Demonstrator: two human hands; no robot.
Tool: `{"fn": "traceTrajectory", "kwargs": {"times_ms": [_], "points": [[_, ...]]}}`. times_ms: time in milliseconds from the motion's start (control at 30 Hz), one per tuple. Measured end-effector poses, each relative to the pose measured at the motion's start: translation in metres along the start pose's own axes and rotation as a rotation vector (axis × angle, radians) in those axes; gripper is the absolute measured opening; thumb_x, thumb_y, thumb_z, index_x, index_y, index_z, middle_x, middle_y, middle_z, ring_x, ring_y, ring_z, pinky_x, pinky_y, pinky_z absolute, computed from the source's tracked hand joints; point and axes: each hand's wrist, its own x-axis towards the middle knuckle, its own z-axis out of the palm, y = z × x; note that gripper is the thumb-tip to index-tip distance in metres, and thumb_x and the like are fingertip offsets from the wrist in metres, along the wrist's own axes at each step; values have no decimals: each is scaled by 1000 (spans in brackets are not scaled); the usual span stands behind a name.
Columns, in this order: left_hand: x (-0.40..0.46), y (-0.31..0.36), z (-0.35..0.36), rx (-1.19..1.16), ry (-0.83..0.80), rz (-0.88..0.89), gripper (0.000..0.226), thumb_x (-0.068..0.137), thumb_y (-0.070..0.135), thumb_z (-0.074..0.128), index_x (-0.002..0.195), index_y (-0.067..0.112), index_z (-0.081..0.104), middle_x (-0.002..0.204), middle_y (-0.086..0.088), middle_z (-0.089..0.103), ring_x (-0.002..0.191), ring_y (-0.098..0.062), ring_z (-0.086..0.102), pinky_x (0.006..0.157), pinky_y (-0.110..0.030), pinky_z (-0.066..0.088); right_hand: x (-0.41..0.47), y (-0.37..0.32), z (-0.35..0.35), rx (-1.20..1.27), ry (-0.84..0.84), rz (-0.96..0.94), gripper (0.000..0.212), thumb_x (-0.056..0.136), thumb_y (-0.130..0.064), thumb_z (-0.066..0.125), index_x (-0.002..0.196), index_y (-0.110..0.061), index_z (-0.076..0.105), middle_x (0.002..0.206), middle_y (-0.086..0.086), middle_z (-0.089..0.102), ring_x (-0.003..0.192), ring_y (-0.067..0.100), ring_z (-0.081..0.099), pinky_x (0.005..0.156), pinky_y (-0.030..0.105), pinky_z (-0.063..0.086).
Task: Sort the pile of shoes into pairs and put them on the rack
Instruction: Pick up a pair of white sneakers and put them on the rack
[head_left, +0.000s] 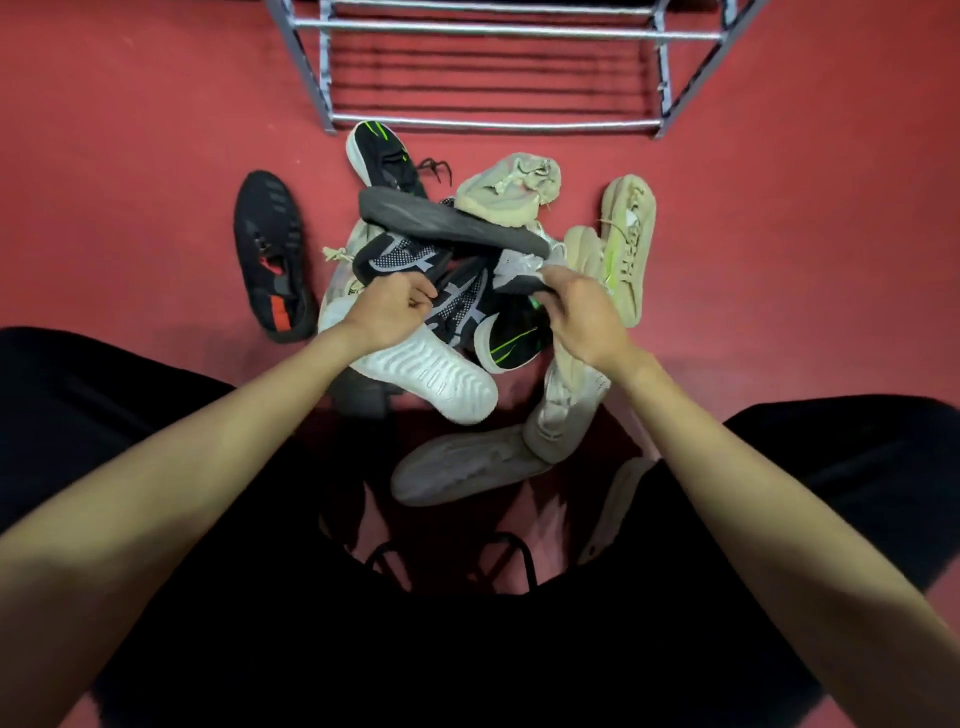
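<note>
A pile of shoes lies on the red floor in front of a metal shoe rack (493, 123). My left hand (387, 309) grips the heel of a black and white knit shoe (400, 257) in the middle of the pile. My right hand (582, 312) holds the end of a grey shoe with a dark sole (452, 223) that lies across the top. Around them lie a black shoe with green marks (384, 158), its match (511, 340), beige shoes (511, 189) (626, 244), and a white-soled shoe (431, 376).
A black shoe with a red patch (272, 254) lies apart at the left. Pale grey shoes (467, 465) (563, 405) lie near my knees. My dark-clothed legs fill the lower corners. The rack's bars hold no shoes.
</note>
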Motion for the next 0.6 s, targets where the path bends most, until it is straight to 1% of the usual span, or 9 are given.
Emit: {"fn": "traceTrajectory", "kwargs": {"times_ms": [100,133,200,233,300,400,500,533,600], "points": [[-21,20,1,5,-17,109,36,88,10,56,124,8,57,109,-6,66,96,-15,60,88,-23,46,-17,-9,-34,144,105,7,16,92,-14,49,95,-1,58,80,9,58,75,26,54,70,39,44],[-27,25,2,6,-25,145,42,88,13,59,129,9,53,115,-8,63,101,-17,60,92,-26,46,-22,-16,-44,183,126,16,18,92,-15,50,92,1,57,78,10,55,73,25,51,69,39,43],[-40,34,6,54,-31,227,59,86,17,64,140,10,42,132,-10,55,120,-22,53,102,-28,40,-33,-32,-55,305,175,64,19,91,-16,51,93,1,61,82,14,61,76,23,55,71,37,46],[-46,38,8,94,-30,271,68,85,20,66,144,11,35,141,-10,48,130,-23,46,107,-28,34,-38,-40,-60,417,217,107,18,91,-14,52,93,0,64,84,14,65,78,19,59,72,35,48],[-57,43,12,175,-23,330,91,80,29,72,151,13,19,153,-8,31,142,-23,28,115,-30,23,-44,-53,-69,712,301,256,17,91,-11,54,82,1,63,76,13,62,74,15,60,64,29,52],[-67,44,18,245,-39,308,116,69,46,78,153,17,3,158,-8,19,145,-26,19,119,-40,23,-48,-66,-89,1098,375,519,12,90,-13,57,83,-3,54,76,15,53,64,23,60,51,26,55],[-73,43,24,226,-55,306,112,69,53,73,153,22,5,147,-10,35,137,-26,35,112,-40,34,-49,-73,-102,1346,294,645,14,90,-8,56,99,3,56,84,13,63,58,21,69,52,31,60],[-76,43,26,202,-57,308,106,71,49,72,152,21,9,143,-10,40,133,-24,39,109,-36,37,-49,-74,-103,1393,264,676,18,91,-8,55,104,4,56,90,14,64,57,21,70,55,33,61],[-82,45,27,51,-71,277,91,70,34,71,147,19,25,136,-3,48,128,-19,45,102,-29,39,-45,-77,-101,1459,247,695,15,92,-11,56,98,3,57,93,16,65,59,20,70,64,34,62]]}}
